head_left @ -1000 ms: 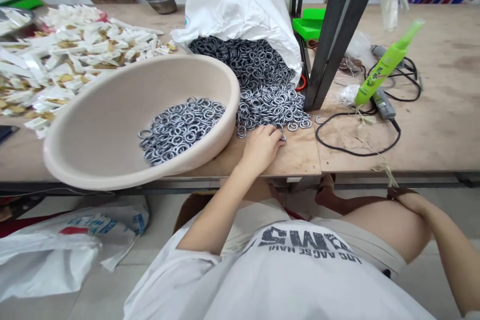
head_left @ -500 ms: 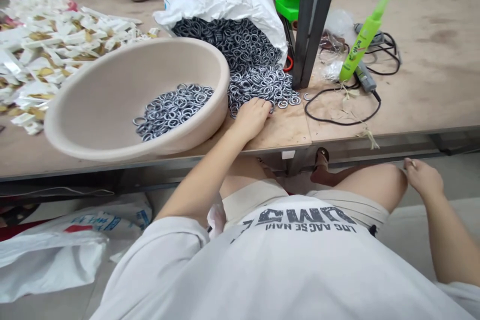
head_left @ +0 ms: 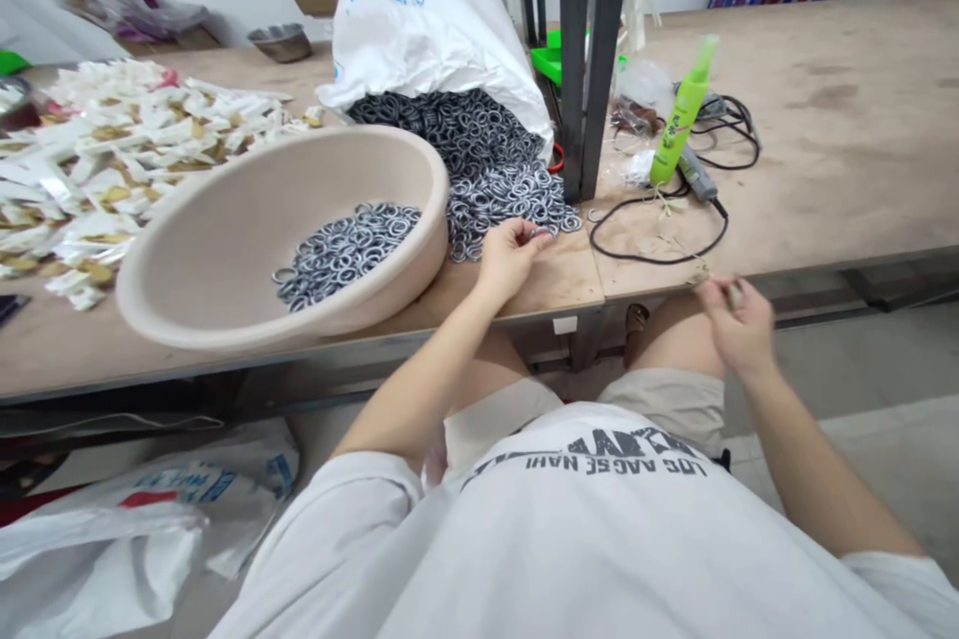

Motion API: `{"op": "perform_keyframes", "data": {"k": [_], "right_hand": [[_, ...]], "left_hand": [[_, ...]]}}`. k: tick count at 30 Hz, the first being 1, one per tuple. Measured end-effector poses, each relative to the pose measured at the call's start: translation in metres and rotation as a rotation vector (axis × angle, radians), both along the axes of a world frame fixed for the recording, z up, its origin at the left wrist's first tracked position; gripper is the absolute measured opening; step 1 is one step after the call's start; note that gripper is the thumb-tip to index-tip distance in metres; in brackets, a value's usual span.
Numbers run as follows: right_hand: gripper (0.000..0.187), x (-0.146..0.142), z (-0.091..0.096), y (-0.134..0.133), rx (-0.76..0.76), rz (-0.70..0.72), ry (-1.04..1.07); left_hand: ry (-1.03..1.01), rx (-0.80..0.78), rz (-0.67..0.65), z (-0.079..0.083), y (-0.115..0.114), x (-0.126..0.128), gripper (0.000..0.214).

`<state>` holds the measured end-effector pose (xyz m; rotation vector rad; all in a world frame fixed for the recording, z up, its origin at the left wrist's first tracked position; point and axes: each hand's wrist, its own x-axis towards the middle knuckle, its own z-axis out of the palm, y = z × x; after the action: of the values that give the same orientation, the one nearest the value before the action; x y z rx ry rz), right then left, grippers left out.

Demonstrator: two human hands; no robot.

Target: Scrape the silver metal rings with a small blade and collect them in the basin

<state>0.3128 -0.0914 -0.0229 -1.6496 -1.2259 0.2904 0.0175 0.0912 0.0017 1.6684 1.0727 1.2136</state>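
Observation:
My left hand (head_left: 507,258) is at the front edge of a loose pile of grey metal rings (head_left: 505,198). Its thumb and fingers pinch a ring there, partly hidden by the fingertips. Behind the pile, a white sack (head_left: 442,30) lies on its side, its mouth full of more rings. To the left stands a beige basin (head_left: 202,230) with a heap of rings (head_left: 349,250) in its right part. My right hand (head_left: 743,324) is over my thigh by the table edge, slightly blurred, with closed fingers; something small and pale shows at them, too unclear to name.
White and brown pieces (head_left: 112,150) are heaped at the left. A dark metal post (head_left: 584,70) rises right of the sack. Beyond it are a green bottle (head_left: 678,125), a grey tool (head_left: 698,175) with a black cord, and a metal bowl (head_left: 281,43) at the back left.
My right hand has come up and left from beside my knee to near the table edge. My left hand has lifted slightly, its fingers pinched at the pile's edge. The view has tilted up.

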Motion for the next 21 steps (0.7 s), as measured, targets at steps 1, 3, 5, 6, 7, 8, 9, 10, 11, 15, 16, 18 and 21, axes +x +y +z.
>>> {"op": "perform_keyframes", "data": {"k": [1,3,5,6,7,8,9,10,11,15,16,18,21], "right_hand": [[0.033,-0.022,0.005,0.025,-0.014,0.099,0.001],[0.030,-0.063,0.014,0.074,-0.013,0.354,0.088],[0.035,-0.098,0.021,0.113,-0.001,0.504,0.205],[0.036,-0.111,0.023,0.127,-0.009,0.571,0.274],[0.036,-0.121,0.024,0.139,-0.004,0.615,0.347],[0.035,-0.128,0.025,0.148,-0.011,0.658,0.406],[0.033,-0.132,0.025,0.155,-0.019,0.700,0.448],[0.032,-0.134,0.024,0.160,-0.025,0.739,0.469],[0.032,-0.135,0.024,0.164,-0.031,0.775,0.468],[0.032,-0.138,0.021,0.172,-0.020,0.808,0.360],[0.032,-0.139,0.020,0.172,-0.019,0.796,0.326],[0.033,-0.143,0.019,0.172,-0.014,0.788,0.236],[0.033,-0.146,0.017,0.173,0.010,0.822,0.096]], "left_hand": [[-0.114,-0.075,-0.010,-0.003,-0.001,0.005,0.023],[-0.328,-0.200,-0.024,-0.008,-0.005,0.015,0.031],[-0.455,-0.282,-0.036,-0.011,-0.009,0.020,0.037],[-0.503,-0.317,-0.039,-0.010,-0.012,0.020,0.040],[-0.545,-0.347,-0.030,-0.010,-0.015,0.020,0.042],[-0.581,-0.374,-0.017,-0.008,-0.017,0.018,0.044],[-0.603,-0.404,-0.011,-0.007,-0.018,0.015,0.046],[-0.615,-0.436,-0.011,-0.005,-0.019,0.012,0.046],[-0.617,-0.471,-0.022,-0.003,-0.019,0.008,0.046],[-0.579,-0.584,-0.133,0.000,-0.017,-0.001,0.050],[-0.566,-0.597,-0.153,-0.001,-0.017,-0.002,0.051],[-0.543,-0.594,-0.162,-0.005,-0.018,-0.003,0.050],[-0.509,-0.533,-0.107,-0.013,-0.023,-0.004,0.045]]}}
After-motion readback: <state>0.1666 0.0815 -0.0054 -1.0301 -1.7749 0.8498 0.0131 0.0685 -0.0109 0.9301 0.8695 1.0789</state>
